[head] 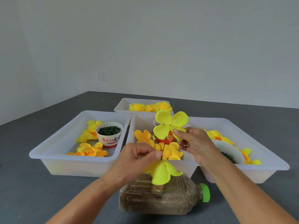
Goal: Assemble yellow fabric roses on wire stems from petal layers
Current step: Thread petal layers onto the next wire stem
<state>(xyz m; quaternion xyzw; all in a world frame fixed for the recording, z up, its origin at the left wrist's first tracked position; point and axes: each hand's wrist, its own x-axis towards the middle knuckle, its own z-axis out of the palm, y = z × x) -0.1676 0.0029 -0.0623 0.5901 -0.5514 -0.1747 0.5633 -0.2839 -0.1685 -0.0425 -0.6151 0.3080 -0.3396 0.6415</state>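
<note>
A thin dark wire stem (pixel 163 147) stands upright from a sand-filled plastic bottle (pixel 161 198) lying on its side. My left hand (pixel 135 160) pinches the stem just above a drooping yellow petal layer (pixel 161 173) threaded on it. My right hand (pixel 194 143) pinches a flat bright-yellow four-petal layer (pixel 169 125) by one petal, its centre held at the stem's top. Loose yellow and orange petal layers (pixel 169 151) lie in the middle tray.
Three white trays sit on the grey floor: left tray (pixel 48 152) with petals and a paper cup of green pieces (pixel 110 133), middle tray (pixel 142 122), right tray (pixel 267 160) with a white bowl (pixel 229 151). A far tray (pixel 123 105) holds finished yellow roses (pixel 150 107).
</note>
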